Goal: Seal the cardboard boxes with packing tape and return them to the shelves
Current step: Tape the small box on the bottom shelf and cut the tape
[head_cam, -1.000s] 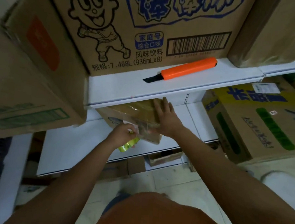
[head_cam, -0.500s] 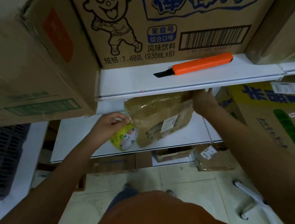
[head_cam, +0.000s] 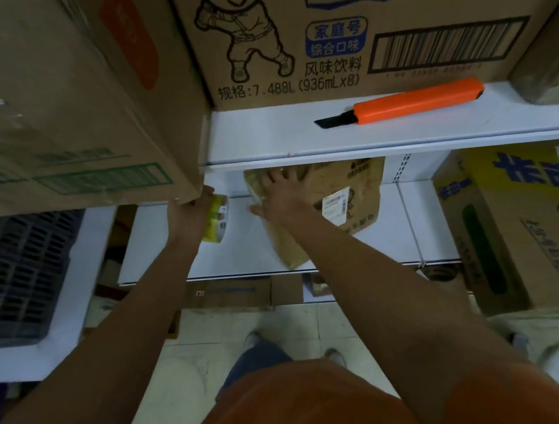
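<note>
The small cardboard box (head_cam: 335,210) lies on the white lower shelf (head_cam: 398,229), partly under the front lip of the upper shelf (head_cam: 278,134), wrapped in glossy clear tape and bearing a white shipping label (head_cam: 335,205) whose print is too small to read. The right hand (head_cam: 281,195) rests flat on the box's left end, fingers straight and spread wide, forearm reaching in from lower right. The left hand (head_cam: 190,212) is just left of the box, fingers curled round a roll of packing tape (head_cam: 217,218) with a yellow-green printed core; the forearm rises from lower left. On the upper shelf an orange utility knife (head_cam: 412,103) lies with its black tip pointing left, in front of a large carton (head_cam: 320,39) printed with a cartoon boy, a barcode and "7.488L (936mLx8)". A plain carton (head_cam: 65,91) overhangs at left; a yellow carton (head_cam: 513,225) with blue and green print stands at right. Below are a pale tiled floor (head_cam: 198,350), flattened cardboard (head_cam: 230,292) and a dark plastic crate (head_cam: 12,276).
</note>
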`<state>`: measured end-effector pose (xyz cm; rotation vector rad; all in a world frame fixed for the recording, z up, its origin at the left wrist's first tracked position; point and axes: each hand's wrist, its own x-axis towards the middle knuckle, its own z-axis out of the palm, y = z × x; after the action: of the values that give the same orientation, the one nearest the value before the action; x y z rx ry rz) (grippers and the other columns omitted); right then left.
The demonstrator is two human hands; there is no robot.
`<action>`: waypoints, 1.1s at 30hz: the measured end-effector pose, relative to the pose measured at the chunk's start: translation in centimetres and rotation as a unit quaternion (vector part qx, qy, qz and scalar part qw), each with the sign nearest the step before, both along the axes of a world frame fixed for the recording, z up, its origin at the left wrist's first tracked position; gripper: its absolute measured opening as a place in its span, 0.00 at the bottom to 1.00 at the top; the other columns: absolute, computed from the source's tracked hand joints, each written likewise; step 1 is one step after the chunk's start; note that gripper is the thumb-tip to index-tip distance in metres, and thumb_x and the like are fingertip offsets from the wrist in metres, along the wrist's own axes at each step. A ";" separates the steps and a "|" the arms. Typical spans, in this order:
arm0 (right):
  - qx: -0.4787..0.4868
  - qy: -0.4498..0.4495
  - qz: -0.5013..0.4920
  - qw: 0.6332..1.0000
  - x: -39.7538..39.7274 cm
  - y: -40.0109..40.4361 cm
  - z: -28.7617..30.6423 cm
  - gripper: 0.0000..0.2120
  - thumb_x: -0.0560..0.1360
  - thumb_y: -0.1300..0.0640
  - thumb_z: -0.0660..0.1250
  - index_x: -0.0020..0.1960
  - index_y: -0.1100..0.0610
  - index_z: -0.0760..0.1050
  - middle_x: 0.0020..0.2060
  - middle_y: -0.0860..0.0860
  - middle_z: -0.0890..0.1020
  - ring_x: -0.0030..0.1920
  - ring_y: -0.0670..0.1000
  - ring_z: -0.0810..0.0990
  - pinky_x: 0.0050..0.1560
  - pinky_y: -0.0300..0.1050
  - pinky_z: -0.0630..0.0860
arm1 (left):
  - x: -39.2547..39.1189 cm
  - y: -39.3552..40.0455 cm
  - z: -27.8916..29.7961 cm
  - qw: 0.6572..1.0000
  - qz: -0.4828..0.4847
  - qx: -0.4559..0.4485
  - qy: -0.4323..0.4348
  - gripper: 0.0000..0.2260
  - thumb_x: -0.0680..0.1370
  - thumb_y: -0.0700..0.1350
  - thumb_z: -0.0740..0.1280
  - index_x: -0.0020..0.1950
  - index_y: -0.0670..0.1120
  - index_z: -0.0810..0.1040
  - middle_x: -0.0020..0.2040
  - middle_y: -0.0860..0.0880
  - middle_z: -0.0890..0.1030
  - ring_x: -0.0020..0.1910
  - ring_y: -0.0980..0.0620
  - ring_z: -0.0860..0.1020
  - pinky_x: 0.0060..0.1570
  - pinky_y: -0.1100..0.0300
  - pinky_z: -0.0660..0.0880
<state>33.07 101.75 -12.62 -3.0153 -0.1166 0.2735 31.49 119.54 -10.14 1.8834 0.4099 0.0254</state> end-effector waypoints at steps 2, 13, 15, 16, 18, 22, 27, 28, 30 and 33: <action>-0.027 0.021 0.000 0.999 0.6 0.6 -1.0 0.42 0.75 0.29 0.57 0.81 0.48 0.50 0.79 0.52 0.55 0.78 0.65 0.49 0.69 0.79 0.43 | -0.5 0.8 -1.1 0.998 -0.027 0.051 0.010 0.06 0.80 0.45 0.67 0.50 0.44 0.82 0.45 0.46 0.84 0.34 0.58 0.82 0.29 0.65 0.76; 0.039 -0.096 0.205 0.973 -7.0 -10.0 -3.7 0.32 0.79 0.39 0.55 0.80 0.50 0.57 0.79 0.49 0.60 0.80 0.59 0.50 0.73 0.72 0.44 | -2.1 1.1 -1.1 0.978 -0.189 0.071 0.044 0.04 0.79 0.45 0.69 0.48 0.47 0.83 0.44 0.52 0.83 0.42 0.59 0.80 0.39 0.64 0.75; 0.024 -0.106 0.198 0.974 -9.3 -12.6 -3.8 0.31 0.82 0.41 0.56 0.81 0.47 0.51 0.81 0.49 0.50 0.80 0.60 0.44 0.74 0.72 0.47 | -2.7 0.0 -0.5 0.968 -0.240 0.053 0.053 0.04 0.79 0.45 0.70 0.45 0.49 0.83 0.42 0.51 0.84 0.40 0.57 0.81 0.39 0.65 0.76; 0.030 -0.102 0.175 0.979 -10.4 -13.7 -4.0 0.32 0.82 0.44 0.59 0.81 0.44 0.49 0.81 0.49 0.44 0.80 0.61 0.41 0.74 0.72 0.48 | -3.1 -0.6 -0.1 0.962 -0.264 0.042 0.057 0.04 0.78 0.45 0.71 0.44 0.49 0.82 0.41 0.51 0.84 0.39 0.56 0.81 0.37 0.66 0.76; 0.082 -0.074 0.097 0.989 -12.5 -15.3 -3.9 0.35 0.82 0.54 0.64 0.80 0.38 0.48 0.80 0.52 0.36 0.79 0.64 0.39 0.74 0.71 0.54 | -4.0 -2.1 0.6 0.948 -0.309 0.025 0.065 0.03 0.78 0.45 0.71 0.44 0.49 0.82 0.41 0.50 0.84 0.37 0.57 0.81 0.33 0.67 0.76; 0.148 -0.069 0.011 0.987 -14.8 -16.7 -3.5 0.41 0.77 0.72 0.63 0.79 0.41 0.54 0.80 0.56 0.39 0.78 0.60 0.58 0.59 0.45 0.75 | -4.7 -4.7 2.0 0.918 -0.390 0.013 0.066 0.01 0.78 0.46 0.71 0.47 0.49 0.82 0.44 0.48 0.86 0.40 0.56 0.83 0.37 0.66 0.77; 0.113 -0.098 -0.004 0.989 -14.7 -17.3 -2.9 0.37 0.78 0.67 0.63 0.79 0.40 0.56 0.81 0.55 0.50 0.76 0.60 0.63 0.52 0.47 0.77 | -5.0 -7.5 2.5 0.888 -0.456 0.030 0.051 0.02 0.78 0.47 0.71 0.49 0.51 0.81 0.46 0.49 0.86 0.44 0.51 0.84 0.42 0.57 0.80; 0.117 -0.100 -0.024 0.988 -14.7 -17.0 -2.9 0.36 0.79 0.65 0.62 0.79 0.40 0.56 0.81 0.55 0.50 0.76 0.61 0.61 0.58 0.52 0.78 | -5.0 -8.1 2.4 0.888 -0.457 0.040 0.046 0.02 0.78 0.48 0.71 0.49 0.52 0.81 0.46 0.50 0.86 0.45 0.51 0.84 0.41 0.57 0.79; 0.146 -0.100 -0.058 0.982 -14.4 -16.5 -3.3 0.35 0.79 0.66 0.62 0.79 0.40 0.58 0.81 0.55 0.52 0.77 0.62 0.59 0.67 0.60 0.73 | -5.0 -9.2 2.2 0.891 -0.449 0.056 0.034 0.02 0.78 0.49 0.71 0.49 0.53 0.81 0.47 0.51 0.85 0.44 0.53 0.83 0.40 0.60 0.78; 0.154 -0.102 -0.050 0.981 -14.0 -16.3 -3.9 0.35 0.79 0.66 0.63 0.78 0.38 0.59 0.80 0.53 0.54 0.77 0.63 0.59 0.69 0.60 0.70 | -5.1 -10.3 2.2 0.892 -0.447 0.066 0.033 0.03 0.78 0.49 0.71 0.50 0.52 0.81 0.46 0.54 0.85 0.40 0.60 0.82 0.37 0.65 0.75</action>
<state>19.08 85.50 -16.57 -2.7203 -0.0204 -0.0609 26.35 109.20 -7.89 2.0514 -0.4557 -0.6423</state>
